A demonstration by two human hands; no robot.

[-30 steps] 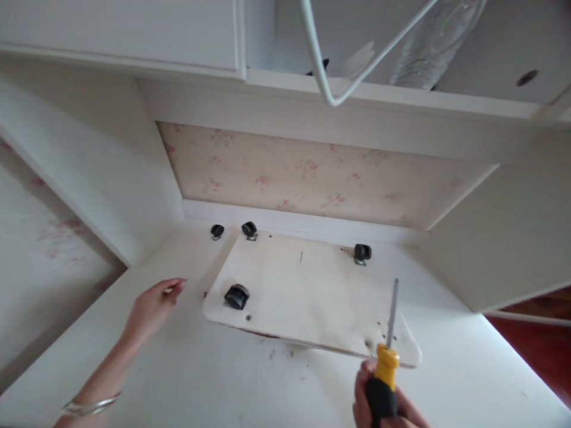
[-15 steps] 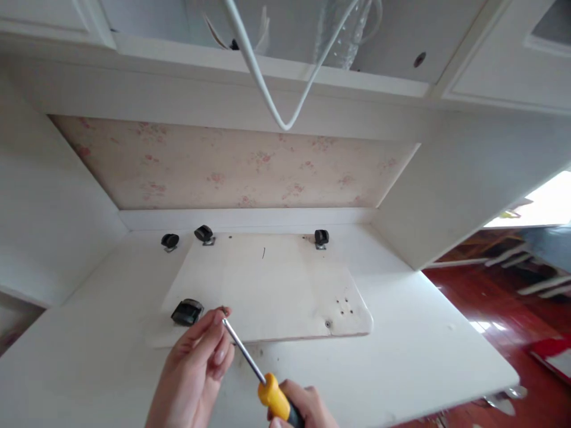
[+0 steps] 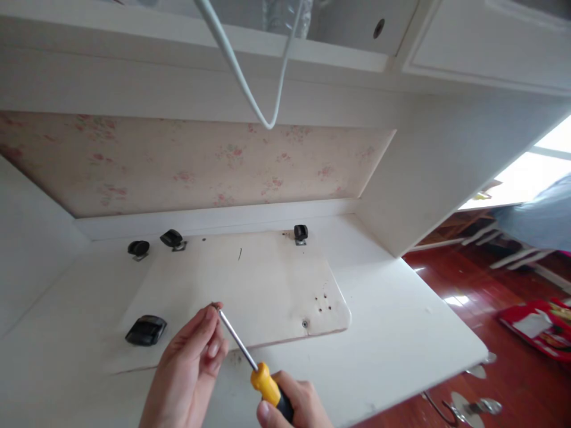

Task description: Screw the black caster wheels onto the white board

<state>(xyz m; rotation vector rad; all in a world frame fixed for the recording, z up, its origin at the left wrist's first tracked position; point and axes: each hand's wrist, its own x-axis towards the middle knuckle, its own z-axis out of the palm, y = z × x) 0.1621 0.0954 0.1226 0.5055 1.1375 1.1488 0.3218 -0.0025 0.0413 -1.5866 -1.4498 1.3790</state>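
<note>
gripping the screwdriver [image 3: 264, 380], the right hand [image 3: 298, 401] points it at the left hand [image 3: 191, 362]. the latter pinches a tiny piece [image 3: 215, 305], too small to identify.

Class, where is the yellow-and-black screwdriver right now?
In the head view, the screwdriver is at the bottom, near the centre: its handle in the right hand, its tip at the fingertips of the left hand.

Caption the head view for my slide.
Right hand holds a screwdriver to left fingertips above a white board with casters.
</note>
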